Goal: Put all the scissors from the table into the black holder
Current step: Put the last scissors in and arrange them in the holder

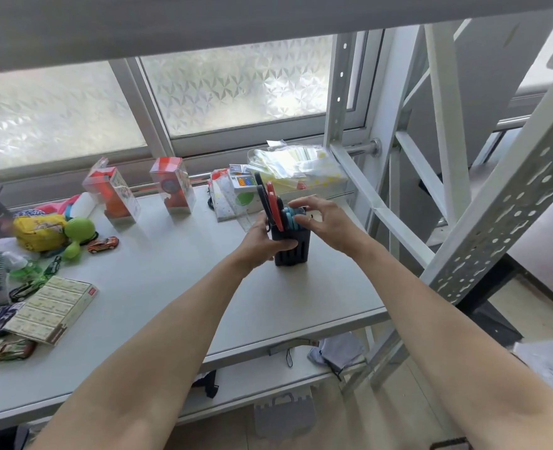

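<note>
The black holder [296, 248] stands upright on the grey table [177, 287], right of centre. Red-and-black scissors [272, 203] stick up out of its left side, and blue-handled scissors [292, 216] sit lower beside them. My left hand [262, 243] wraps around the holder's left side. My right hand [325, 222] hovers over the holder's top right with fingers spread, fingertips touching the blue handles. Whether any scissors lie elsewhere on the table cannot be seen.
Two clear boxes with red toys [116, 193] [172, 186] stand at the back. A clear tub of packets [301, 170] sits behind the holder. Toys, a yellow pouch [39, 232] and a flat carton [54, 308] crowd the left. White shelf posts [502, 203] rise at the right.
</note>
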